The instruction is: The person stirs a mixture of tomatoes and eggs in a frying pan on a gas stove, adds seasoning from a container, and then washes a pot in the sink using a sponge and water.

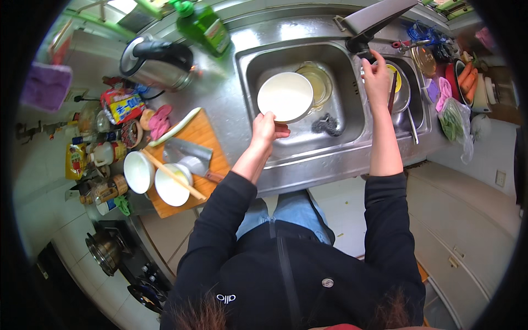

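Note:
My left hand holds a white bowl by its near rim over the large basin of the steel sink. Below the bowl, a clear glass dish and a dark steel-wool scourer lie in that basin. My right hand is raised at the base of the faucet, thumb and forefinger apart; whether it touches the faucet is unclear. Beside it, the smaller basin holds a metal pan with something yellow and dark chopsticks.
A wooden cutting board at the left bears a cleaver, a rolling pin or stick and a white bowl. An electric kettle and a green soap bottle stand behind. Bagged greens and carrots are at right.

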